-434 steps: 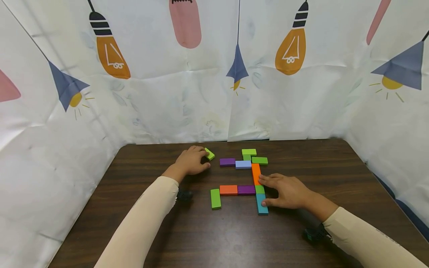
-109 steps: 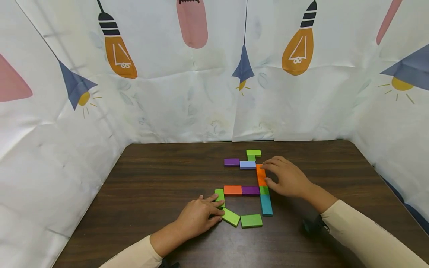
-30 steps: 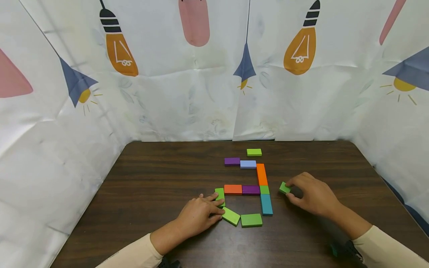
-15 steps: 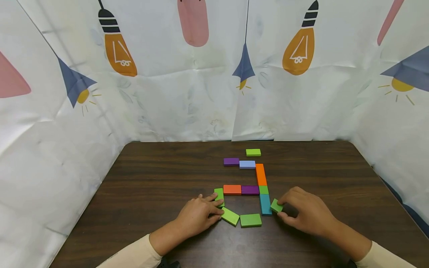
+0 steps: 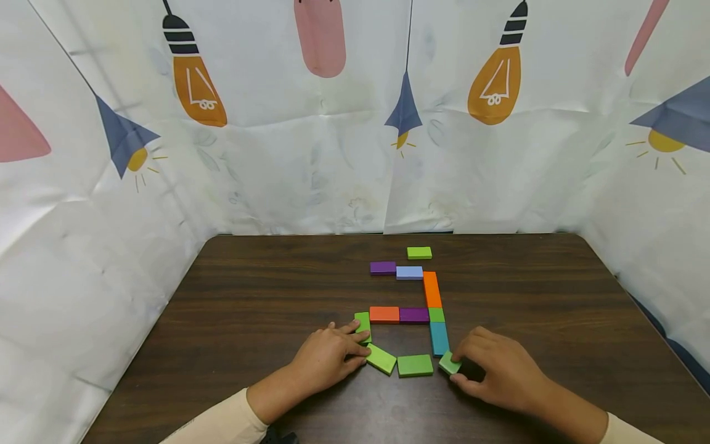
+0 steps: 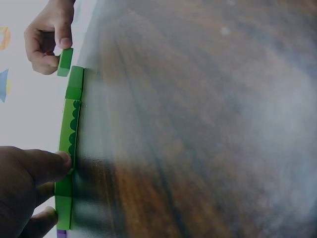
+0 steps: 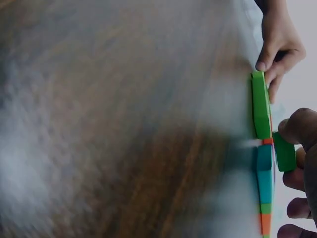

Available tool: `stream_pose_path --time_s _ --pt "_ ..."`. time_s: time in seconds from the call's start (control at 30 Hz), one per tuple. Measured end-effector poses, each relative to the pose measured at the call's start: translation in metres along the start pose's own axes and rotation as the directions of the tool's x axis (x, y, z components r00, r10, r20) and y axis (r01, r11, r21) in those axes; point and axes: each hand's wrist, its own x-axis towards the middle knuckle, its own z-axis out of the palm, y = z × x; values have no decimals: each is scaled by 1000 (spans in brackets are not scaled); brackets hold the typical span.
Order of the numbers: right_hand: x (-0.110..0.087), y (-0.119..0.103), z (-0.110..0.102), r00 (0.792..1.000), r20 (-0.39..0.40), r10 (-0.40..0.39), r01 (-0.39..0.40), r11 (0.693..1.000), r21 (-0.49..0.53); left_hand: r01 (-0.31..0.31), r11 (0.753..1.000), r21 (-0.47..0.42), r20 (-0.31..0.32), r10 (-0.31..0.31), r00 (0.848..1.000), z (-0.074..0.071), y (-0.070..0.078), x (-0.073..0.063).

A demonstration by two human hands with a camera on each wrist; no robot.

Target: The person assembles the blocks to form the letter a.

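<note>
In the head view my right hand (image 5: pixel 501 373) pinches a small green block (image 5: pixel 448 362) between thumb and fingers, just off the near end of a teal block (image 5: pixel 439 339). To its left lies a longer green block (image 5: pixel 415 365), then a slanted light green block (image 5: pixel 381 359). My left hand (image 5: pixel 328 357) rests with extended fingers on the slanted block's end and on a green block (image 5: pixel 363 327) behind it. The left wrist view shows the thumb (image 6: pixel 59 161) on the light green block. In the right wrist view the pinched block (image 7: pixel 284 151) appears raised beside the row.
Farther back, a red-orange block (image 5: pixel 384 314), a purple block (image 5: pixel 413 315), a small green block (image 5: pixel 436 314) and an orange block (image 5: pixel 432 290) join the outline. Beyond lie periwinkle (image 5: pixel 409 272), purple (image 5: pixel 383 268) and light green (image 5: pixel 419 253) blocks on the brown table (image 5: pixel 266 277).
My right hand took the small green block from the far end of the layout and carried it right, then toward me and leftward to the teal block's near end. The left hand stays put lately.
</note>
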Motion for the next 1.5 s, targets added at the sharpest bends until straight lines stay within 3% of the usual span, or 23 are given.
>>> stream_pose_path --time_s 0.7,1.2,1.5 --pt "2 -8 13 999 20 -27 27 999 -22 23 1000 5 16 -23 1000 1 0 0" --pt "2 -8 9 997 66 29 -27 999 -31 28 1000 10 29 -29 999 1 0 0" --pt "16 7 0 998 4 65 -65 995 -71 39 999 16 52 -40 998 -1 1 1"
